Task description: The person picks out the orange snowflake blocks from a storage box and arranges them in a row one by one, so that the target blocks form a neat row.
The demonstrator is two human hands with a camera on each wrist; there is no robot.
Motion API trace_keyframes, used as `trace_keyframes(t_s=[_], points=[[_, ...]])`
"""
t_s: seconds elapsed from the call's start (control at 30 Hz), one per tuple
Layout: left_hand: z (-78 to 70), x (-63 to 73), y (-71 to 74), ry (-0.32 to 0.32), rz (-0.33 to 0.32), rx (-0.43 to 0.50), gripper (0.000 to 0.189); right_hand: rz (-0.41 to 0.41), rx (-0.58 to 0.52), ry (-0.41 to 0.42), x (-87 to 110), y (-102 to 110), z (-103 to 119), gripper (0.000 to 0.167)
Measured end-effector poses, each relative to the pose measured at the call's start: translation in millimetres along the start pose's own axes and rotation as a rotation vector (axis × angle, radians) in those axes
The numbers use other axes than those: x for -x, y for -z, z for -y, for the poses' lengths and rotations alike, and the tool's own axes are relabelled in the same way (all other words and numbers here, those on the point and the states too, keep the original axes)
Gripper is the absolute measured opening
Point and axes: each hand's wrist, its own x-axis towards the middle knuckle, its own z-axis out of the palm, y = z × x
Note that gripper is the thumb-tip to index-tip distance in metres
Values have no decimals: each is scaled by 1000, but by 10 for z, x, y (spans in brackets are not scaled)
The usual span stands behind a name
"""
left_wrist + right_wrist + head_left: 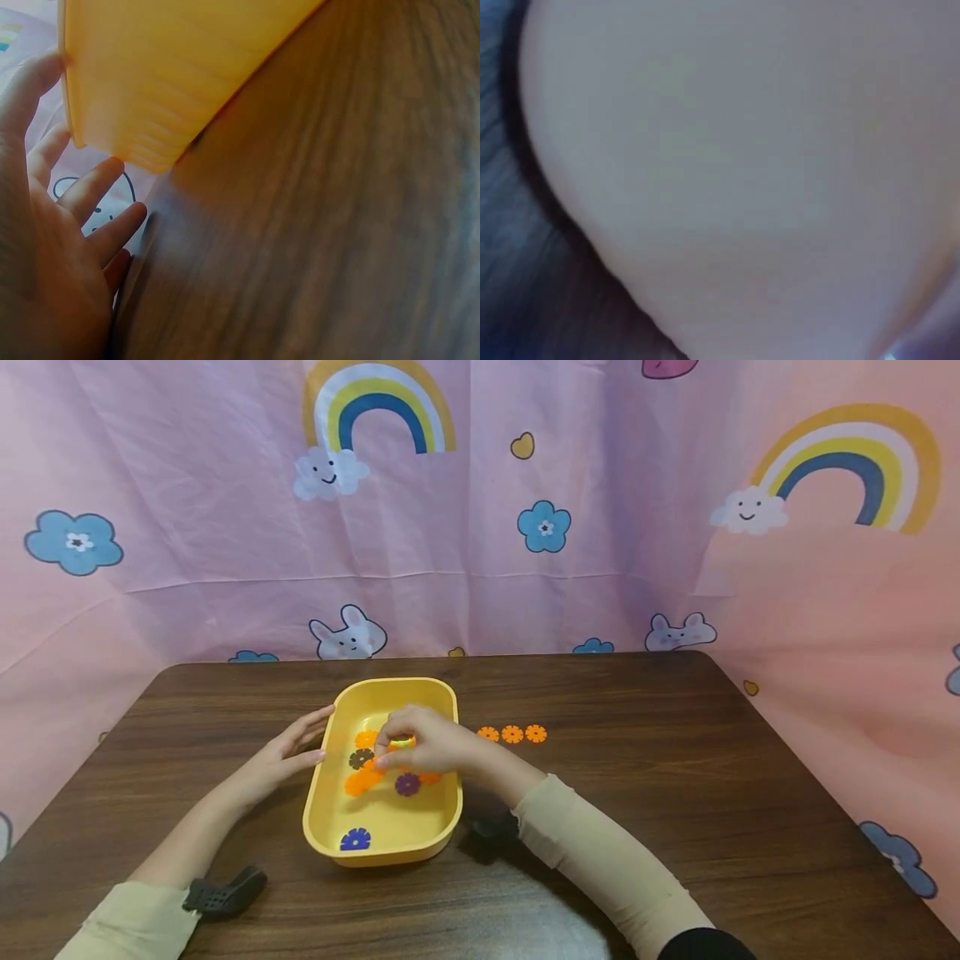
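A yellow plastic tub (382,852) holds several notched, flower-shaped plastic discs: orange ones, a brown disc (361,758), a purple disc (407,784) and a blue disc (356,839) near its front. My right hand (427,741) reaches into it over the right wall, thumb and index finger pinching an orange disc (372,767) above the others. My left hand (288,753) touches the tub's left rim with thumb and fingertips, its fingers extended. The left wrist view shows those fingers (97,187) spread against the tub's outer wall (172,67). Blurred sleeve and skin fill the right wrist view.
To the right of the tub, three orange discs (512,734) lie in a row on the dark wooden table (660,793). Behind the table's back edge hangs a pink patterned curtain (465,527). A black strap (225,893) is on the left wrist.
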Motion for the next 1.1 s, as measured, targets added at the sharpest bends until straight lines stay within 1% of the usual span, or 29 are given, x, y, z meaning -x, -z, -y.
trace_keyframes(t_s=[0.13, 0.23, 0.4, 0.63, 0.9, 1.1], points=[[-2, -11, -1, -3, -1, 0, 61, -99, -52, -24, 140, 66, 32, 7], [-11, -16, -3, -4, -2, 0, 61, -158, -44, -15, 232, 140, 41, 8], [-25, -8, -11, 18, -5, -16, 62, -229, -30, -15, 376, 257, -19, 7], [3, 10, -3, 21, -3, -24, 62, -282, -54, -65, 599, 335, -179, 6], [36, 11, 0, 27, -7, -9, 63, -317, -32, -93, 876, 435, -338, 5], [36, 9, -1, 28, -9, -1, 63, -340, -68, -176, 1093, 560, -455, 6]])
